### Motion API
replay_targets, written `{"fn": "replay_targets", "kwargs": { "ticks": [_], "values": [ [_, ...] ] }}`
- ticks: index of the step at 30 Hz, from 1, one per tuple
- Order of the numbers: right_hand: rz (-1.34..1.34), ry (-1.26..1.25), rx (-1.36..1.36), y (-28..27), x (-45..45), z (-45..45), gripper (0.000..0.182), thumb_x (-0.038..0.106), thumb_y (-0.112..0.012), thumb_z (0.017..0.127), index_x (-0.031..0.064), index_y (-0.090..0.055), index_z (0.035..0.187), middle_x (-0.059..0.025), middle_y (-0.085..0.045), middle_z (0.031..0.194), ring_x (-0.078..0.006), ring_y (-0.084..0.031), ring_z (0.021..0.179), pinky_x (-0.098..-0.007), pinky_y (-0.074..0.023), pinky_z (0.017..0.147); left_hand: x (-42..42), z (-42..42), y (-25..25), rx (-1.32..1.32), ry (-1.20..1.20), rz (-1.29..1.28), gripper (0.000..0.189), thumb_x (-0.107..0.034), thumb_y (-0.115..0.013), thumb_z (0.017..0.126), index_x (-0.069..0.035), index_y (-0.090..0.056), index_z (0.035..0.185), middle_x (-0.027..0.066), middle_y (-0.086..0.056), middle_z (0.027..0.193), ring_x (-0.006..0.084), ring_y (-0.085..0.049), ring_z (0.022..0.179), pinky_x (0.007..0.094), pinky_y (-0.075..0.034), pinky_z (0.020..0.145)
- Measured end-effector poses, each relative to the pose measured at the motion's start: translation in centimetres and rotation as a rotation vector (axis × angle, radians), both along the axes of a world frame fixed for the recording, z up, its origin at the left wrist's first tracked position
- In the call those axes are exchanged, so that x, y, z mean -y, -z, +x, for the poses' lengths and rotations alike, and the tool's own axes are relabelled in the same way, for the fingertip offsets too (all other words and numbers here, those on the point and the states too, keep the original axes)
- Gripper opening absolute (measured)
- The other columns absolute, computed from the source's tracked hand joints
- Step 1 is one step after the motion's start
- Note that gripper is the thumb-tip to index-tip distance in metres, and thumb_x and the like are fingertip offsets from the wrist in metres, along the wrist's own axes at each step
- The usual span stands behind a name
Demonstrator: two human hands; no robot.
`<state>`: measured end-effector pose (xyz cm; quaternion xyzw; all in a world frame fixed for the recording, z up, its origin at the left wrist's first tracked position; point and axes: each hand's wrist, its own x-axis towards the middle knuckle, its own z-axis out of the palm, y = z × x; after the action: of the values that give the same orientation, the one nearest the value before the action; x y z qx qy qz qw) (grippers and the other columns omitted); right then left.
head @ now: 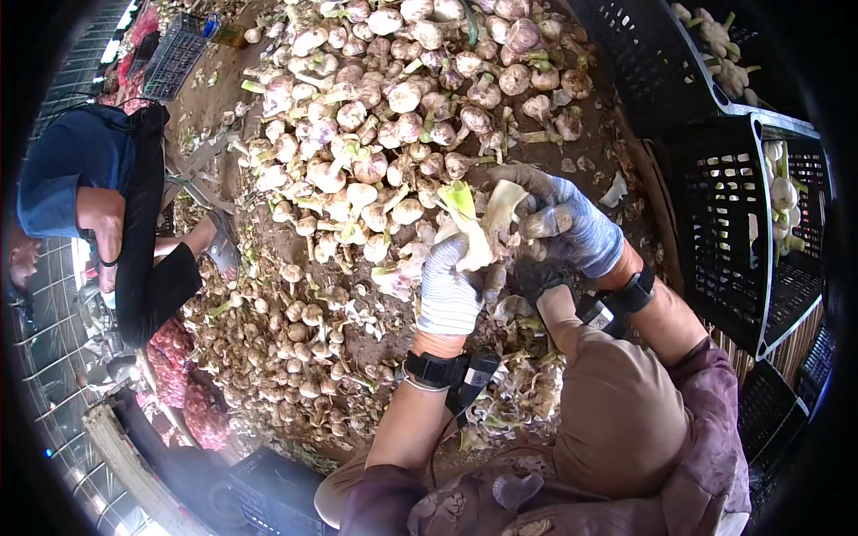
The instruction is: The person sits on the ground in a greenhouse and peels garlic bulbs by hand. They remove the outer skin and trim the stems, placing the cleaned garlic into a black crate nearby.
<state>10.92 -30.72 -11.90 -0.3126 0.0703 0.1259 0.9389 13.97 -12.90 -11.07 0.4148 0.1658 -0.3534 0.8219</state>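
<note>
My left hand point(450, 295), in a striped work glove, grips a garlic bulb with a pale, green-tipped stem point(466, 224). The fingers and thumb cover most of that bulb. Close on its right, my right hand point(570, 224), in a soiled blue-grey glove, pinches a cream outer garlic skin point(503, 204) that stands away from the stem. Whether this skin is still joined to the bulb cannot be made out. Beyond both hands spreads a heap of untrimmed garlic bulbs point(375, 167) on the soil. Loose husks point(516, 395) lie below my hands, beside my knee.
Smaller garlic bulbs point(301, 328) cover the ground at lower left. Black plastic crates point(724, 221) stand on the right, some holding garlic. Another person point(80, 167) sits at the left edge, near pink mesh sacks point(171, 362). A dark crate point(278, 489) stands at lower left.
</note>
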Motion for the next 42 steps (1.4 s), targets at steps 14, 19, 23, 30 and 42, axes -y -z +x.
{"fn": "replay_targets", "kwargs": {
  "ticks": [14,19,23,30,42],
  "values": [
    [-0.469,-0.136,-0.025,-0.6,-0.1,-0.4,0.018,0.009,-0.066,0.076,-0.0012,-0.064,0.091,-0.0035,-0.064,0.079,-0.0086,-0.057,0.071,-0.0225,-0.0468,0.064,-0.7,0.0,0.9,0.126,0.035,0.175,0.034,-0.014,-0.066,0.079,-0.005,-0.054,0.109,0.0048,-0.059,0.1,0.0148,-0.058,0.093,0.0279,-0.047,0.081],
    [-0.349,-0.084,0.009,0.1,0.4,-0.8,0.014,0.006,-0.065,0.075,-0.0017,-0.065,0.087,-0.0033,-0.064,0.075,-0.009,-0.057,0.071,-0.024,-0.0467,0.066,-0.7,0.2,1.6,0.121,-0.027,0.054,0.051,-0.013,-0.065,0.079,-0.005,-0.044,0.125,0.0091,-0.059,0.107,0.0214,-0.058,0.099,0.0313,-0.047,0.087],
    [-0.536,-0.12,0.011,-0.6,0.2,-0.7,0.013,0.004,-0.065,0.076,-0.0009,-0.065,0.087,-0.0042,-0.064,0.078,-0.0103,-0.058,0.073,-0.0258,-0.0472,0.068,-0.3,0.2,0.3,0.207,-0.031,0.044,0.07,-0.007,-0.069,0.073,-0.005,-0.032,0.133,0.0101,-0.05,0.117,0.0224,-0.053,0.105,0.0325,-0.046,0.09],
    [-0.591,-0.087,0.172,-0.3,-0.6,-0.5,0.015,0.003,-0.066,0.075,-0.0011,-0.065,0.089,-0.005,-0.064,0.081,-0.0113,-0.058,0.077,-0.0267,-0.0475,0.07,0.3,0.0,-1.3,0.306,0.095,0.212,0.074,-0.005,-0.072,0.072,-0.005,-0.03,0.133,0.0106,-0.046,0.12,0.0187,-0.05,0.107,0.0291,-0.045,0.089],
    [-0.435,-0.157,-0.034,0.2,0.9,-1.2,0.017,0.01,-0.067,0.075,-0.002,-0.067,0.088,-0.0048,-0.065,0.076,-0.0088,-0.059,0.067,-0.0238,-0.0479,0.063,-0.2,0.3,-0.6,0.035,0.068,0.138,0.051,-0.011,-0.055,0.078,-0.005,-0.04,0.127,0.0096,-0.057,0.106,0.0194,-0.061,0.088,0.0287,-0.054,0.061]
  ]
}}
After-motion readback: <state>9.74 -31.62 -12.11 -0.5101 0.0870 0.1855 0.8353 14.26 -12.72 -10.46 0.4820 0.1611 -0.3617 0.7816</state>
